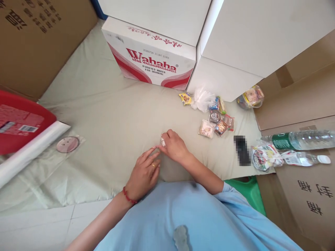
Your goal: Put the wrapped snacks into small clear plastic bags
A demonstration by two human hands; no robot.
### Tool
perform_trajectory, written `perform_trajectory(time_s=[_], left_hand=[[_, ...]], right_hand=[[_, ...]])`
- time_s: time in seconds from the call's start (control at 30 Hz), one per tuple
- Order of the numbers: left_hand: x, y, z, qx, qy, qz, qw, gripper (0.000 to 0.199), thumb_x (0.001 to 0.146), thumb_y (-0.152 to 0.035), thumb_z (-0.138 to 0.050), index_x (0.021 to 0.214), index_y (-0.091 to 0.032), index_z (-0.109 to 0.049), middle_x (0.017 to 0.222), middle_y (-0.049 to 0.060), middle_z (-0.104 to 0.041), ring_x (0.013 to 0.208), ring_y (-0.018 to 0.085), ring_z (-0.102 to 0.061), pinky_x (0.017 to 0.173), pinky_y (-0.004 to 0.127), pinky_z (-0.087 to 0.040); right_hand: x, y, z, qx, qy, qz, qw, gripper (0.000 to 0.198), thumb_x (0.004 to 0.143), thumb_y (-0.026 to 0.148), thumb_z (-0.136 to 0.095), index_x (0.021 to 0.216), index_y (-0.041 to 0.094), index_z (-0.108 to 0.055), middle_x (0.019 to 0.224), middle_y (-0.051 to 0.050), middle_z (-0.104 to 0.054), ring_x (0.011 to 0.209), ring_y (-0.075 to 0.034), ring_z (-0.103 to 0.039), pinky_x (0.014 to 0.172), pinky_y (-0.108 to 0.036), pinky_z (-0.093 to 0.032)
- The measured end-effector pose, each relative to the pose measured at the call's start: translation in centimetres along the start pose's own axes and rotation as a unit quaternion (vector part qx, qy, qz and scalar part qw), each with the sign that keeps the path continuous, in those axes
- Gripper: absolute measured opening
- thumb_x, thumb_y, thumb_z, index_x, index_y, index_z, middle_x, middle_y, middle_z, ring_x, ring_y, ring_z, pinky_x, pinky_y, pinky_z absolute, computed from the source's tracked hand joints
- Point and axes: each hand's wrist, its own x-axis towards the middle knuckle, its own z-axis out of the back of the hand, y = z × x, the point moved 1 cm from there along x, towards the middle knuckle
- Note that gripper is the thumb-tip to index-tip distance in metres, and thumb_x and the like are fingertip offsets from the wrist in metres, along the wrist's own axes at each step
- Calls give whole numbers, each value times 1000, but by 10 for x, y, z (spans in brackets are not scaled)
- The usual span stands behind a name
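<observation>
On the pale cloth, near the middle of the view and just forward of the light blue shirt: small whitish item, marked with a few thin dark lines. Only a narrow strip along its left side exposed, with slightly rounded outline; remainder covered by the right hand, fingers bent and closed over the item from the right, thumb toward its near end. Full shape, any print and the material too small or too hidden to tell. Left hand just beside, nearer the body, back uppermost, fingers loosely extended and slightly parted, tips reaching to the right thumb; cannot tell whether in contact with the item itself. Gold-coloured ring on one left finger; red bracelet at the left wrist. To the right, well apart from both hands: loose group of small packets, among them pale square packet, brown packet and yellow packet, with crumpled clear bag alongside. To the left, also well apart: round pink object in clear wrapping. Beyond, resting on the cloth: white-and-red Wahaha carton.
</observation>
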Motion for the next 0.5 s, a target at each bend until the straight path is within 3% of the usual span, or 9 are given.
perform_trajectory(time_s=[0.07,0.13,0.27,0.37,0.5], left_hand=[[-6,11,6,0,-22,32,999,25,94,-15,-54,107,-23,-74,118,8,-76,141,32,-55,110,54,-54],[-8,20,6,-2,-35,72,997,22,94,-18,-55,104,-24,-74,111,8,-76,136,33,-59,108,56,-55],[-6,28,0,-6,-35,100,994,20,94,-21,-55,99,-24,-75,111,8,-76,136,33,-59,108,55,-55],[-7,24,-7,-7,-34,85,996,21,96,-20,-53,99,-22,-74,111,9,-76,132,32,-61,107,53,-55],[-10,22,-14,3,-26,84,996,22,97,-19,-51,103,-20,-72,115,12,-74,129,31,-63,107,54,-52]], right_hand=[[-8,0,-6,-1,-21,18,1000,41,96,45,-73,123,16,-62,119,-16,-60,110,-32,-55,96,-47,-51],[-13,1,-10,5,-38,17,999,45,93,38,-77,129,17,-61,122,-17,-60,112,-33,-53,98,-50,-51],[-17,-14,-2,35,-70,-8,997,39,97,21,-63,136,20,-61,124,-17,-62,112,-32,-54,98,-47,-51],[-11,-59,27,100,-123,-40,987,34,100,25,-53,131,17,-66,124,-16,-68,113,-30,-60,102,-45,-50],[6,-143,75,134,-189,-147,962,37,102,32,-49,130,17,-67,121,-12,-75,108,-27,-67,99,-41,-50]])
